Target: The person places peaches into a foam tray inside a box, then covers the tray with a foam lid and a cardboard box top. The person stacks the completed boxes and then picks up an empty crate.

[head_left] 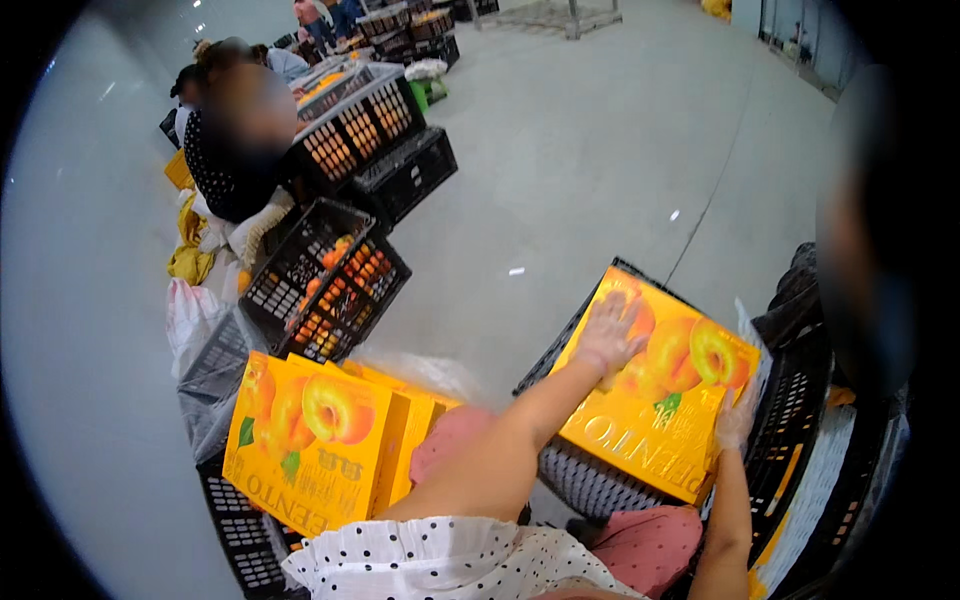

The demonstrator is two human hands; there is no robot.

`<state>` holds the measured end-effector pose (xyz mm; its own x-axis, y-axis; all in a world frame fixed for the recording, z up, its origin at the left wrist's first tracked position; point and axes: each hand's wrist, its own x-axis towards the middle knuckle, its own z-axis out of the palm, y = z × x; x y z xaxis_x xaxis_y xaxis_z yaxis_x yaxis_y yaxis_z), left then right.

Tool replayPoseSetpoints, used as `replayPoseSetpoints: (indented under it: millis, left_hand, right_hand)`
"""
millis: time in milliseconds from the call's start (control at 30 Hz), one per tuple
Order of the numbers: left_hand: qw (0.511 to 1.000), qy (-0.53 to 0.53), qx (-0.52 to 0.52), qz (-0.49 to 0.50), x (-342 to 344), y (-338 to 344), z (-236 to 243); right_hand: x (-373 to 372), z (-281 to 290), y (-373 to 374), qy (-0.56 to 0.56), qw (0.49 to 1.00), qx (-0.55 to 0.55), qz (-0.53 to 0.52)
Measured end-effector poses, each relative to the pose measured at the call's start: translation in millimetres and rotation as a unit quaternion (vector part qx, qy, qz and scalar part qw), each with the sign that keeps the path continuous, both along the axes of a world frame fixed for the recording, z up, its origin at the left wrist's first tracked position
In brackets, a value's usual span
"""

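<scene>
A yellow fruit gift box [640, 400] printed with peaches lies closed on a black plastic crate [590, 480] in front of me at the right. My left hand [608, 335], in a clear thin glove, rests on the far left part of its lid, palm down and fingers spread. At the box's right edge is my right hand [735, 420], also gloved, with its fingers closed along the side. By my left knee, more yellow boxes [310, 440] lean together, with peaches pictured on the front one.
A black crate of orange fruit [330, 280] stands at the left, beyond the yellow boxes. Behind it are stacked crates [400, 180] and a seated person [235, 150]. Black crates [800, 430] crowd my right side. Grey floor [560, 170] stretches ahead. Clear plastic [425, 370] lies behind the leaning boxes.
</scene>
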<state>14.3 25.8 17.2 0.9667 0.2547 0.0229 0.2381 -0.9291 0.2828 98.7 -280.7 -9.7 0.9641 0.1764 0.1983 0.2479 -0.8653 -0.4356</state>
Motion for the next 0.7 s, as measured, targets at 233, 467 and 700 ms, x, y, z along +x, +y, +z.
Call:
replayPoseSetpoints:
  millis: [233, 467, 700]
  left_hand:
    - [0.966, -0.055, -0.166, 0.191, -83.9, -1.0, -34.5]
    - [0.750, 0.078, -0.635, 0.169, -105.1, 26.0, 4.9]
    - [0.610, 0.001, -0.786, 0.098, -140.0, 21.9, 57.9]
  right_hand:
    - [-2.8, -22.4, -28.8, 0.353, 0.908, 0.123, -0.190]
    - [-59.5, 29.7, -54.9, 0.424, 0.732, 0.525, -0.096]
    - [-73.4, 144.7, -55.6, 0.229, 0.815, 0.527, 0.068]
